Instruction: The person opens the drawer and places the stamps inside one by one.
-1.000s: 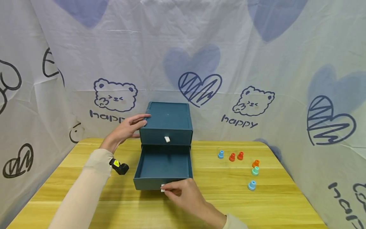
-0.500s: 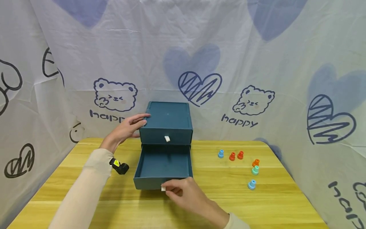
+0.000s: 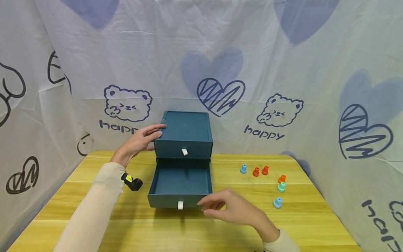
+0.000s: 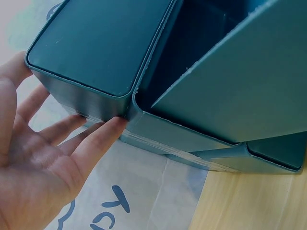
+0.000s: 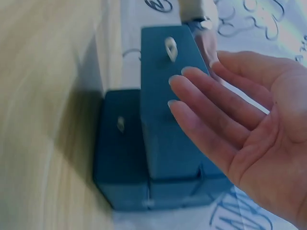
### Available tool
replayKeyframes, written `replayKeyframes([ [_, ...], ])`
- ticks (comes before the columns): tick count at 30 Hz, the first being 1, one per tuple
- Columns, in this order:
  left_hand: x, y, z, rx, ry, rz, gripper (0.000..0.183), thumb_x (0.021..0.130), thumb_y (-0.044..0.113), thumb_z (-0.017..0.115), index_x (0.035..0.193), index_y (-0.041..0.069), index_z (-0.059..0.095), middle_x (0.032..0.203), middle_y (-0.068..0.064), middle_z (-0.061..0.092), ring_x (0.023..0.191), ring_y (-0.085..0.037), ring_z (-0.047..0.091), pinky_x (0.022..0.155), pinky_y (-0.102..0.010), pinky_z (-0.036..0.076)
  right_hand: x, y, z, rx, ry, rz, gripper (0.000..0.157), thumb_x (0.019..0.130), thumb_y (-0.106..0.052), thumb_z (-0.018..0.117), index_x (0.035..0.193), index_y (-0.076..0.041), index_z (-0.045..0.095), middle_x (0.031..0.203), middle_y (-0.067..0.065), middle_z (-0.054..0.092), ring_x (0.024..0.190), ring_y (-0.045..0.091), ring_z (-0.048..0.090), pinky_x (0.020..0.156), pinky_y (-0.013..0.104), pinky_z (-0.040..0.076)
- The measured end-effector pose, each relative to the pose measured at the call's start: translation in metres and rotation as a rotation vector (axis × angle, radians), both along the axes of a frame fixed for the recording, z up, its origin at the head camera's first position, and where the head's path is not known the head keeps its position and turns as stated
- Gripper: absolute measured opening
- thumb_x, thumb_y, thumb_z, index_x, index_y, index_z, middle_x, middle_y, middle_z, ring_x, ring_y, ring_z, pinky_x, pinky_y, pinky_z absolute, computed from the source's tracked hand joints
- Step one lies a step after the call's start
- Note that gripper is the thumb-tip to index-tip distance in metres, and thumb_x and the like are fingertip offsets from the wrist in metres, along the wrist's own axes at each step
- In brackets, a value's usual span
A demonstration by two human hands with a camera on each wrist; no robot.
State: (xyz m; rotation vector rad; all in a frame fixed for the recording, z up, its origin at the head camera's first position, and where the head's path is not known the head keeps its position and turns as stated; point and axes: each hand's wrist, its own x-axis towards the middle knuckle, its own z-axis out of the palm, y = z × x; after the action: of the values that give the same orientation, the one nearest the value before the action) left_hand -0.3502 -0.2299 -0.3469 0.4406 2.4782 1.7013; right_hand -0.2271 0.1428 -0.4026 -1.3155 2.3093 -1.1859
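Note:
A dark teal two-drawer cabinet (image 3: 187,126) stands at the back of the table in the head view. Its lower drawer (image 3: 163,201) is pulled out with nothing visible inside, and the upper drawer (image 3: 168,148) is closed. My left hand (image 3: 138,140) rests on the cabinet's left side and top edge; in the left wrist view its fingertips (image 4: 117,124) touch the side wall. To the right of the lower drawer's white pull tab (image 3: 180,205), my right hand (image 3: 234,208) hovers near the drawer's front corner. Its relaxed fingers hold nothing, as the right wrist view also shows.
Several small cone-like pieces stand on the wooden table (image 3: 245,238) at right: blue (image 3: 244,169), red (image 3: 256,172), orange (image 3: 282,179), mint (image 3: 281,187) and light blue (image 3: 277,203). A printed white cloth (image 3: 176,52) hangs behind the table.
My right hand has let go of the lower drawer's white tab and moved right. The drawer stays out at the same place, and the left hand has not moved.

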Motion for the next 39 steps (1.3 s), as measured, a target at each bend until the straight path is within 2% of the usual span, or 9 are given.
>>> replayKeyframes([
  [4, -0.001, 0.000, 0.000, -0.001, 0.000, 0.000, 0.059, 0.107, 0.044, 0.054, 0.159, 0.023, 0.040, 0.172, -0.012, 0.023, 0.159, -0.040, 0.023, 0.117, -0.067, 0.037, -0.004, 0.022, 0.002, -0.014, -0.002, -0.047, 0.028, 0.099, -0.024, 0.071, 0.122, -0.008, 0.075, 0.108, 0.005, 0.080, 0.092, 0.003, 0.074, 0.081, 0.025, 0.064],
  [15, 0.000, 0.001, 0.000, 0.006, -0.002, 0.003, 0.058, 0.107, 0.043, 0.054, 0.159, 0.022, 0.041, 0.172, -0.012, 0.023, 0.159, -0.040, 0.023, 0.117, -0.069, 0.036, -0.017, 0.078, -0.004, -0.014, 0.051, -0.241, 0.024, 0.096, -0.024, 0.075, 0.118, -0.014, 0.077, 0.114, 0.009, 0.079, 0.097, 0.007, 0.074, 0.084, 0.026, 0.063],
  [20, 0.000, 0.000, 0.000, 0.004, 0.001, 0.003, 0.057, 0.107, 0.042, 0.054, 0.159, 0.022, 0.041, 0.172, -0.012, 0.023, 0.159, -0.040, 0.022, 0.117, -0.069, 0.035, -0.026, 0.098, -0.008, -0.022, 0.096, -0.309, 0.023, 0.096, -0.022, 0.074, 0.117, -0.014, 0.076, 0.115, 0.007, 0.078, 0.100, 0.007, 0.074, 0.085, 0.029, 0.063],
  [30, -0.001, 0.001, 0.001, 0.001, -0.002, -0.004, 0.058, 0.107, 0.044, 0.054, 0.159, 0.023, 0.040, 0.173, -0.011, 0.022, 0.159, -0.039, 0.022, 0.118, -0.069, 0.035, -0.042, 0.135, -0.011, 0.077, 0.140, -0.414, 0.026, 0.094, -0.020, 0.077, 0.119, -0.012, 0.075, 0.118, 0.008, 0.077, 0.104, 0.005, 0.071, 0.087, 0.030, 0.063],
  [34, -0.001, 0.000, 0.000, 0.001, 0.001, -0.004, 0.058, 0.107, 0.044, 0.054, 0.159, 0.023, 0.040, 0.173, -0.011, 0.022, 0.159, -0.039, 0.022, 0.118, -0.069, 0.035, -0.049, 0.152, -0.012, 0.107, 0.145, -0.433, 0.027, 0.093, -0.017, 0.078, 0.119, -0.009, 0.075, 0.117, 0.010, 0.077, 0.104, 0.010, 0.073, 0.086, 0.030, 0.063],
  [39, -0.001, 0.000, 0.000, 0.004, 0.000, -0.006, 0.058, 0.107, 0.043, 0.054, 0.159, 0.022, 0.040, 0.173, -0.012, 0.022, 0.159, -0.040, 0.021, 0.117, -0.069, 0.036, -0.057, 0.174, -0.015, 0.131, 0.098, -0.450, 0.027, 0.093, -0.019, 0.078, 0.118, -0.009, 0.075, 0.119, 0.014, 0.076, 0.102, 0.004, 0.071, 0.084, 0.027, 0.062],
])
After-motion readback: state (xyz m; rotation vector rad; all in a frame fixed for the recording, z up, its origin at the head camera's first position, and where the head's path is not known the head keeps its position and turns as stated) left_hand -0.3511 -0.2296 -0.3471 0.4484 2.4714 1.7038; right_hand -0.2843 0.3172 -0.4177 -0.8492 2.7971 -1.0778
